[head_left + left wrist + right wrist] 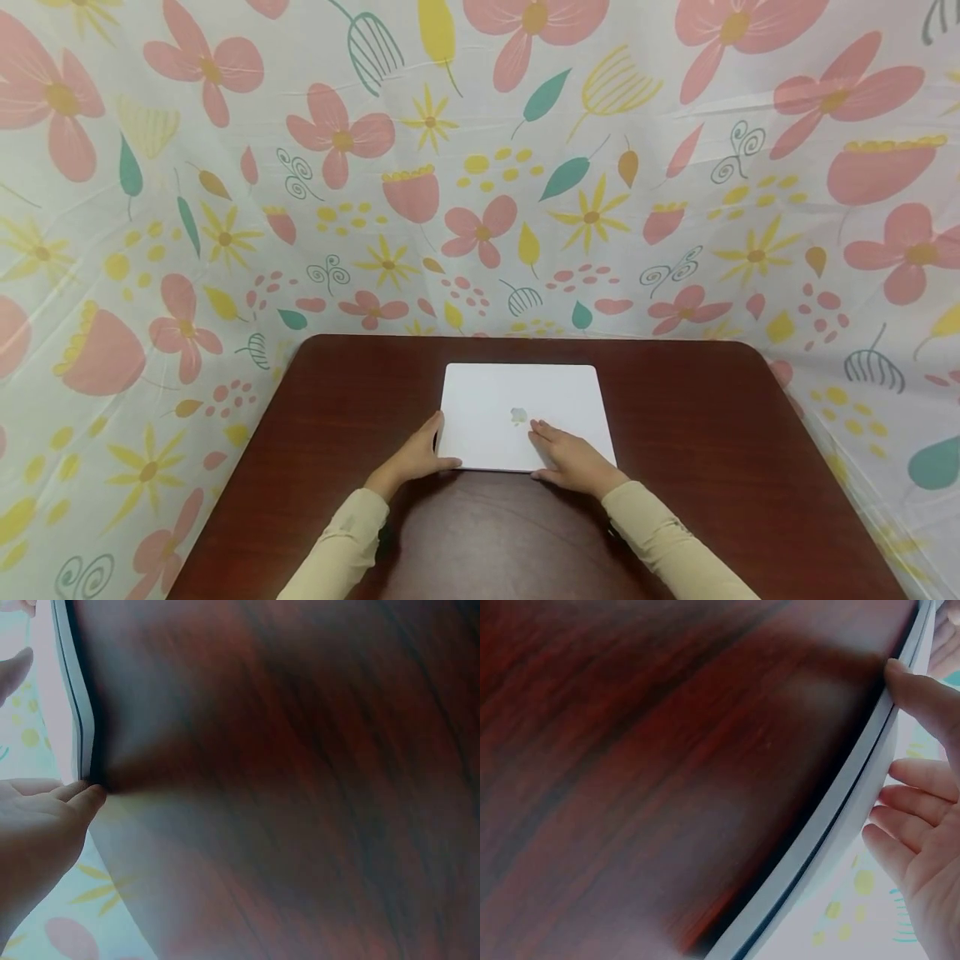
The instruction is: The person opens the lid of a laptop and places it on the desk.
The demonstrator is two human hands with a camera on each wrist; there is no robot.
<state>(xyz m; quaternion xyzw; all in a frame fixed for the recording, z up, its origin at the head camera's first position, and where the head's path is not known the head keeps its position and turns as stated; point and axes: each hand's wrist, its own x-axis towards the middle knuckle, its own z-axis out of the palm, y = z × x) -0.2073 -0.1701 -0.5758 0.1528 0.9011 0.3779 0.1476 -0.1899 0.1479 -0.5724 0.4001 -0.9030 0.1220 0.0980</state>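
Note:
A silver laptop [487,392], its lid down and an apple-shaped logo on top, lies flat on a dark reddish table. My left hand [416,454] holds its front left corner, fingers along the left side and thumb by the front edge. In the left wrist view, fingertips of the left hand [45,825] meet the edge of the laptop [79,712]. My right hand [573,458] rests on the lid right of the logo, fingers extended. In the right wrist view, the thumb of the right hand [930,825] touches the front edge of the laptop [840,802].
The wooden table [697,467] extends to both sides of the laptop and in front of it. A white cloth [480,167] printed with pink, yellow and green flowers and leaves hangs behind the table and along its sides.

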